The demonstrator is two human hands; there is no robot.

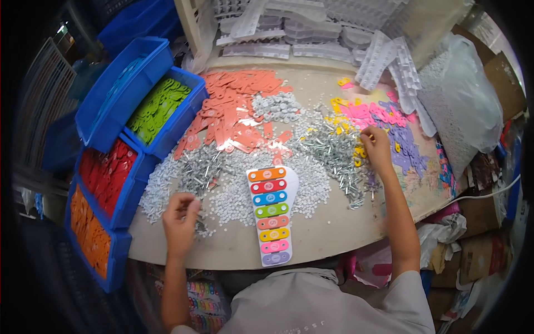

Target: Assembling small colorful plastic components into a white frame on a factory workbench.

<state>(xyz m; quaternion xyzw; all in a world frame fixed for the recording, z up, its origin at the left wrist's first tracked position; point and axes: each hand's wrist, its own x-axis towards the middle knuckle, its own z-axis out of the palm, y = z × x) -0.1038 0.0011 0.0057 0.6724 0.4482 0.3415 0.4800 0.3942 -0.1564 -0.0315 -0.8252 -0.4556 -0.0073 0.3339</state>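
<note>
A toy xylophone (272, 222) with a white base and several coloured bars lies at the table's front edge, between my hands. White caps sit on the ends of its upper bars; small dark spots show on the lower ones. My left hand (181, 216) is curled beside the left heap of metal pins (201, 167), fingertips drawn together; what they hold is too small to make out. Over at the right heap of metal pins (328, 146), my right hand (377, 147) has its fingers pinched near yellow bars (358, 157). Whatever is in that pinch is hidden.
Small white caps (233, 189) spread across the middle, below coral bars (239, 106). Pink bars (378, 113) and purple bars (409, 147) lie far right. Blue bins (123, 220) of coloured bars line the left. Clear plastic trays (317, 51) stand behind; a large plastic bag (464, 94) is at right.
</note>
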